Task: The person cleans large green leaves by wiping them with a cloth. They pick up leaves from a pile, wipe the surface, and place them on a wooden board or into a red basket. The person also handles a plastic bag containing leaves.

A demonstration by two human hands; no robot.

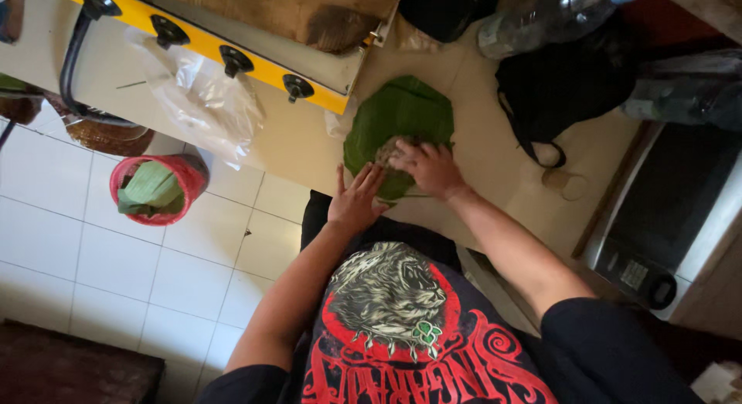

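Banana leaf [402, 114]: flat on bench [495, 153], long axis running away from the body. Right hand [427, 166] nearer, fingers spread on filling mound [386, 150]; left hand [355, 199] open at near edge.

Your right hand [427, 168] presses a matt green leaf [402, 118] with a rough, grainy mound at its centre. Beside the leaf, the countertop [479, 153] looks smooth and dull; above the leaf sit a glossy yellow metal stove [232, 44] and crinkled clear plastic bag [205, 102].
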